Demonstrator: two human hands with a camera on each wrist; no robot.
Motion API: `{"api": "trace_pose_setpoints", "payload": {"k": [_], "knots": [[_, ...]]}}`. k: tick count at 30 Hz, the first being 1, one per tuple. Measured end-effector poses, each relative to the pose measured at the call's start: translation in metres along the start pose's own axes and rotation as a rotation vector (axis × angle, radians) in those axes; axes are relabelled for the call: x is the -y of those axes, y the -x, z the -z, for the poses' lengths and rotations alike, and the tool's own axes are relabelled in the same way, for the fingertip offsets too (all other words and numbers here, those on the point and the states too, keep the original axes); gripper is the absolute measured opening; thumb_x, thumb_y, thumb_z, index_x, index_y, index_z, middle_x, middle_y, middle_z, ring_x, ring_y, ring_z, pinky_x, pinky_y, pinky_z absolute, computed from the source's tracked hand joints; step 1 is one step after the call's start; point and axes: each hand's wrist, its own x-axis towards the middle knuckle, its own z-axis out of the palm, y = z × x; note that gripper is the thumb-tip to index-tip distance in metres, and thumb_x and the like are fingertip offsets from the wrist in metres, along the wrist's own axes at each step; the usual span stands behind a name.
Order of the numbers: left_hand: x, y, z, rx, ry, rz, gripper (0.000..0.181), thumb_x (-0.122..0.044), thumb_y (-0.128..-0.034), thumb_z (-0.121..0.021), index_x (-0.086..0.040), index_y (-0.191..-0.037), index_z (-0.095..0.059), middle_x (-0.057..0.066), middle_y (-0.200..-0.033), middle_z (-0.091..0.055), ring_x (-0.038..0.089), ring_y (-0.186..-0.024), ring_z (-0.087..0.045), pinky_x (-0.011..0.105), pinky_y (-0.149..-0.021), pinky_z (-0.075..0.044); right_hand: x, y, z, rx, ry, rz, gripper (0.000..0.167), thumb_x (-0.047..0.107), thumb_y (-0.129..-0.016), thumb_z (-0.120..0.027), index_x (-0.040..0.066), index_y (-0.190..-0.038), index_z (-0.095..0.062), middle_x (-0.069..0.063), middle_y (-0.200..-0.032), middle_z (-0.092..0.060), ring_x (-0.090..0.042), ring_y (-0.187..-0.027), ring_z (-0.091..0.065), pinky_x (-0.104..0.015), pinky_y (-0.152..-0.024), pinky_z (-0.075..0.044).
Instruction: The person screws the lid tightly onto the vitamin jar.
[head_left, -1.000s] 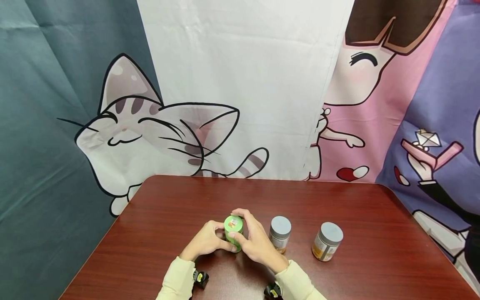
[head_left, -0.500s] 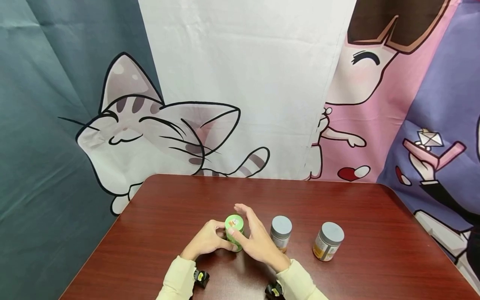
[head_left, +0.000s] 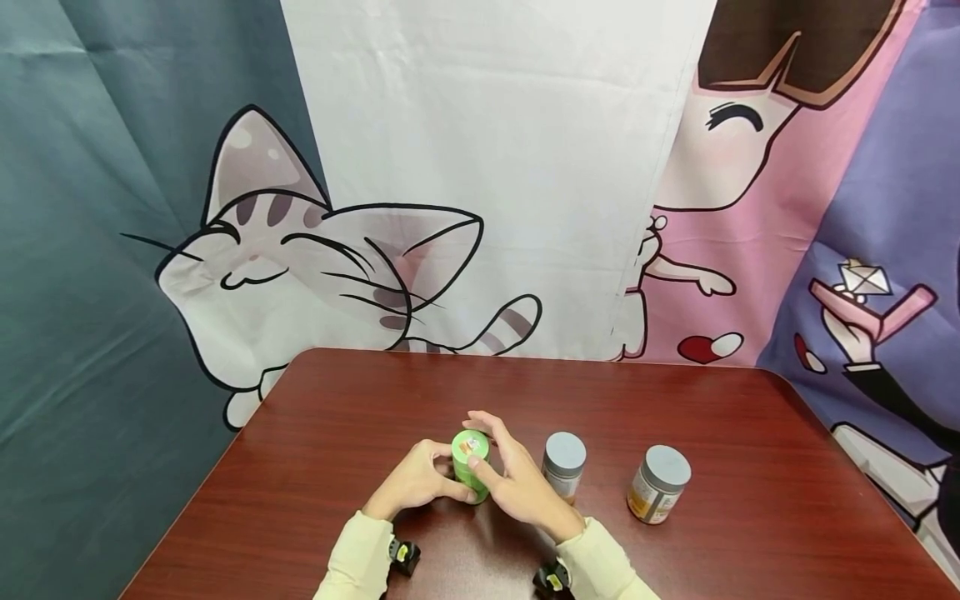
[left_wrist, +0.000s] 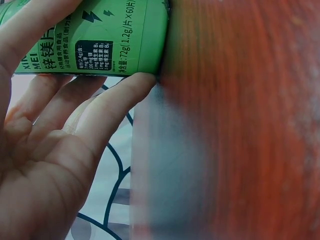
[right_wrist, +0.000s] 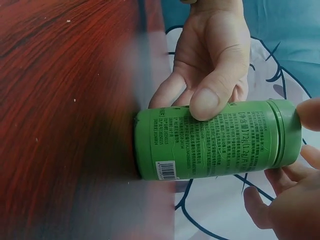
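Observation:
A green supplement bottle (head_left: 470,479) with a green lid (right_wrist: 286,132) stands upright on the table. My left hand (head_left: 418,479) grips its body from the left, the thumb on the near side and fingers round the back. In the right wrist view that thumb lies across the printed label. At the top, my right hand (head_left: 517,483) has its thumb against the lid and its fingers reaching round the far side. How firmly those far fingertips press on the lid is hard to see. The left wrist view shows the bottle's lower part and base.
To the right stands a grey-lidded jar (head_left: 564,462), partly hidden by the right forearm. Farther right is a second grey-lidded jar (head_left: 658,485) with a white and yellow label. Both are on the dark red wooden table (head_left: 360,400). A printed cloth (head_left: 480,125) hangs behind.
Half a second ago my right fingers spread away from the lid; now they have come back in towards it. My left hand keeps its grip, and the bottle stays in place.

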Motion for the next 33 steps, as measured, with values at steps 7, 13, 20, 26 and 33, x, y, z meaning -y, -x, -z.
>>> {"api": "trace_pose_setpoints", "payload": {"k": [7, 13, 20, 26, 33], "knots": [[0.000, -0.001, 0.000, 0.006, 0.004, 0.005, 0.034, -0.023, -0.0630, -0.084, -0.021, -0.093, -0.070, -0.006, -0.082, -0.070, 0.010, -0.076, -0.063, 0.024, -0.072, -0.049, 0.020, 0.000, 0.004, 0.011, -0.015, -0.009, 0.048, -0.002, -0.089, -0.053, 0.007, -0.133, -0.033, -0.008, -0.128, -0.047, -0.029, -0.120, -0.045, -0.043, -0.098, -0.036], [-0.005, 0.002, 0.000, 0.005, 0.017, 0.009, 0.031, -0.018, -0.0648, -0.083, -0.020, -0.093, -0.070, -0.005, -0.083, -0.070, 0.011, -0.076, -0.063, 0.025, -0.072, -0.049, 0.001, 0.000, -0.003, -0.052, 0.024, 0.011, 0.050, 0.001, -0.086, -0.060, 0.011, -0.130, -0.038, -0.001, -0.125, -0.049, -0.023, -0.116, -0.048, -0.040, -0.096, -0.039], [-0.027, 0.007, 0.003, 0.020, 0.071, -0.002, 0.030, -0.012, -0.0656, -0.082, -0.018, -0.093, -0.071, -0.001, -0.084, -0.070, 0.016, -0.077, -0.065, 0.025, -0.071, -0.050, -0.016, 0.002, -0.009, -0.127, 0.202, 0.029, 0.048, 0.024, -0.086, -0.064, 0.027, -0.128, -0.040, 0.010, -0.124, -0.048, -0.009, -0.113, -0.046, -0.044, -0.092, -0.036], [-0.034, 0.010, 0.004, 0.003, 0.023, -0.001, 0.029, -0.013, -0.0640, -0.083, -0.020, -0.089, -0.071, -0.005, -0.081, -0.069, 0.018, -0.078, -0.063, 0.030, -0.075, -0.050, -0.016, 0.002, -0.012, -0.162, 0.272, 0.028, 0.049, 0.035, -0.085, -0.065, 0.023, -0.125, -0.041, 0.004, -0.119, -0.049, -0.008, -0.107, -0.045, -0.043, -0.086, -0.035], [-0.033, 0.010, 0.004, -0.007, -0.020, -0.004, 0.028, -0.015, -0.0639, -0.083, -0.022, -0.088, -0.071, -0.008, -0.081, -0.068, 0.011, -0.078, -0.061, 0.027, -0.076, -0.048, -0.014, 0.003, -0.010, -0.113, 0.203, -0.050, 0.058, 0.043, -0.087, -0.059, 0.029, -0.135, -0.032, 0.009, -0.131, -0.041, -0.017, -0.119, -0.042, -0.050, -0.093, -0.033]]}}
